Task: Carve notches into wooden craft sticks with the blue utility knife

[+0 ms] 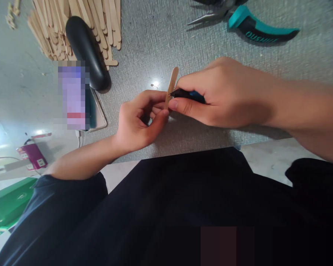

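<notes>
My left hand point(143, 118) pinches the lower part of a wooden craft stick point(171, 82), which stands tilted with its rounded end up. In my right hand point(224, 92) is a dark utility knife point(188, 95), fingers wrapped round its body. The knife's tip touches or lies very close to the stick's face, just above my left thumb; the exact contact is too small to tell. Both hands are over the grey textured tabletop point(144, 55), near its front edge.
A heap of craft sticks point(105, 22) lies at the back left. Beside it are a black oblong case point(87, 55) and a phone point(96, 114) with a cable. Teal-handled pliers point(255, 27) lie at the back right. A purple power socket point(33, 157) is at far left.
</notes>
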Tool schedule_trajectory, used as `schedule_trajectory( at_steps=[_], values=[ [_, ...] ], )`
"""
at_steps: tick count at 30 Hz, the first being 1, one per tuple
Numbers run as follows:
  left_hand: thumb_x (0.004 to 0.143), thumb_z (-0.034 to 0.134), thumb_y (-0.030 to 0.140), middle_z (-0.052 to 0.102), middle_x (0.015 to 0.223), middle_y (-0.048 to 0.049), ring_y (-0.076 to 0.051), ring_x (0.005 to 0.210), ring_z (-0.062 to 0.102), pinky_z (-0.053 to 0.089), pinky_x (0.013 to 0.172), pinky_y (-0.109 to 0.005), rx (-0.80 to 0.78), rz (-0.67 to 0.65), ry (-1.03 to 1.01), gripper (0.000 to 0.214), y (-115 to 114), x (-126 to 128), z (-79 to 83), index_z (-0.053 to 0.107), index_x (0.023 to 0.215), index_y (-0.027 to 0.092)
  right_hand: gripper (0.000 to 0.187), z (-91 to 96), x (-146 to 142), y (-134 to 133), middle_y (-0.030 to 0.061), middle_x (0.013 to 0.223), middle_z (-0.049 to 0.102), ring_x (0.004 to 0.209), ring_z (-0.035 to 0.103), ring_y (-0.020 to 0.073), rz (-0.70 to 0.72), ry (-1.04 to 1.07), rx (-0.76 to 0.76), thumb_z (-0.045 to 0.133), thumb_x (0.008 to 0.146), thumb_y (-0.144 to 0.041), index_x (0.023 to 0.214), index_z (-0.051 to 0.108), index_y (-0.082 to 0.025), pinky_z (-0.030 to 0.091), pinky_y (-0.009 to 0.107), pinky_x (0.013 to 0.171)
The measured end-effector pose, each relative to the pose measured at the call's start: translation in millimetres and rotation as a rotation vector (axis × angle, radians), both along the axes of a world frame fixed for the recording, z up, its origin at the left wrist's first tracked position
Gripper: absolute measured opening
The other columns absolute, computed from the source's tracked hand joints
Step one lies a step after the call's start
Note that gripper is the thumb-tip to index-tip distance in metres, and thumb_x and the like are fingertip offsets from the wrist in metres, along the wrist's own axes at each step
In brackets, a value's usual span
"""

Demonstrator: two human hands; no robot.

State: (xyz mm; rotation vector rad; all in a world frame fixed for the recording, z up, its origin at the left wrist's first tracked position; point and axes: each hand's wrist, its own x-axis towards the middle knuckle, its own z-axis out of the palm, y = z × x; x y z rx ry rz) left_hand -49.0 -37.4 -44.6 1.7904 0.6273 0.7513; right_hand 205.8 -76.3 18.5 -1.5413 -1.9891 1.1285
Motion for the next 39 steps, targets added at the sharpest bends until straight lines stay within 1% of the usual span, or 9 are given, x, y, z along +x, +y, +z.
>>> schedule_trajectory(
  at_steps=[4, 10, 15, 19, 22, 26, 29, 34, 39],
  values=[
    [0.122, 0.079, 0.051, 0.088, 0.102, -0.0020, -0.015, 0.082, 0.085, 0.072, 0.069, -0.032, 0.059, -0.019, -0.053, 0.024, 0.9, 0.3, 1.5, 0.083, 0.138, 0.034, 0.049, -6.4, -0.9, -5.6, -0.0023, 0.063, 0.056, 0.078, 0.067, 0.0170, -0.040, -0.104, 0.102, 0.073, 0.119, -0.043, 0.075, 0.061, -0.026, 0.039, 0.038, 0.075],
    [0.119, 0.082, 0.045, 0.091, 0.105, -0.0048, -0.018, 0.087, 0.088, 0.073, 0.072, -0.033, 0.095, 0.034, -0.007, 0.019, 1.5, 0.5, 2.5, 0.087, 0.131, 0.031, 0.050, -8.6, -2.8, -9.4, -0.0006, 0.059, 0.042, 0.059, 0.032, 0.0187, -0.016, -0.167, 0.204, 0.058, 0.119, -0.043, 0.074, 0.044, -0.027, 0.023, 0.045, 0.070],
    [0.120, 0.080, 0.046, 0.089, 0.093, -0.0035, -0.015, 0.073, 0.081, 0.062, 0.060, -0.031, 0.105, 0.024, 0.080, 0.020, 2.4, 1.1, 8.4, 0.089, 0.116, 0.028, 0.046, -5.9, -5.3, -7.0, -0.0010, 0.058, 0.038, 0.058, 0.029, 0.0196, -0.049, -0.266, 0.164, 0.066, 0.115, -0.039, 0.076, 0.046, -0.028, 0.020, 0.044, 0.069],
    [0.118, 0.083, 0.048, 0.082, 0.078, -0.0009, -0.013, 0.061, 0.069, 0.056, 0.057, -0.032, 0.189, 0.045, 0.125, 0.026, 3.4, 3.2, 13.5, 0.087, 0.102, 0.027, 0.049, -5.1, -7.7, -8.2, -0.0024, 0.059, 0.036, 0.058, 0.026, 0.0180, -0.027, -0.163, 0.194, 0.063, 0.117, -0.034, 0.075, 0.039, -0.029, 0.020, 0.045, 0.070],
    [0.116, 0.086, 0.044, 0.079, 0.073, 0.0011, -0.010, 0.058, 0.067, 0.050, 0.051, -0.027, 0.200, 0.098, 0.081, 0.029, 4.4, 5.5, 13.7, 0.082, 0.094, 0.025, 0.053, -6.0, -12.5, -13.1, -0.0022, 0.060, 0.031, 0.060, 0.027, 0.0201, -0.014, -0.106, 0.181, 0.061, 0.116, -0.035, 0.074, 0.029, -0.031, 0.023, 0.046, 0.073],
    [0.117, 0.086, 0.037, 0.080, 0.073, 0.0024, -0.008, 0.058, 0.068, 0.046, 0.048, -0.023, 0.197, 0.138, 0.003, 0.026, 3.8, 6.7, 14.5, 0.080, 0.095, 0.024, 0.048, -6.9, -15.4, -16.2, -0.0013, 0.065, 0.030, 0.065, 0.031, 0.0239, -0.035, -0.061, 0.163, 0.051, 0.119, -0.045, 0.078, 0.032, -0.031, 0.024, 0.046, 0.076],
    [0.120, 0.081, 0.042, 0.081, 0.074, 0.0021, -0.009, 0.056, 0.067, 0.048, 0.048, -0.024, 0.187, 0.148, 0.001, 0.027, 1.6, 6.0, 13.9, 0.081, 0.099, 0.025, 0.045, -9.8, -10.8, -10.9, -0.0004, 0.066, 0.040, 0.065, 0.034, 0.0231, -0.011, 0.016, 0.119, 0.047, 0.118, -0.043, 0.077, 0.036, -0.031, 0.024, 0.045, 0.075],
    [0.121, 0.078, 0.052, 0.079, 0.076, 0.0014, -0.010, 0.059, 0.067, 0.051, 0.051, -0.026, 0.155, 0.169, 0.053, 0.034, 0.3, 3.8, 9.6, 0.081, 0.101, 0.026, 0.045, -21.7, -6.4, -4.9, 0.0013, 0.073, 0.060, 0.070, 0.048, 0.0223, -0.046, 0.078, 0.098, 0.053, 0.119, -0.047, 0.078, 0.046, -0.029, 0.027, 0.043, 0.074],
    [0.122, 0.076, 0.052, 0.079, 0.077, 0.0010, -0.010, 0.060, 0.067, 0.052, 0.051, -0.026, 0.198, 0.147, 0.065, 0.034, 0.7, 1.9, 10.3, 0.081, 0.101, 0.025, 0.044, -20.1, -11.0, -7.1, 0.0015, 0.075, 0.061, 0.071, 0.048, 0.0226, -0.083, 0.056, 0.096, 0.054, 0.118, -0.047, 0.079, 0.043, -0.029, 0.028, 0.043, 0.074]
  ],
)
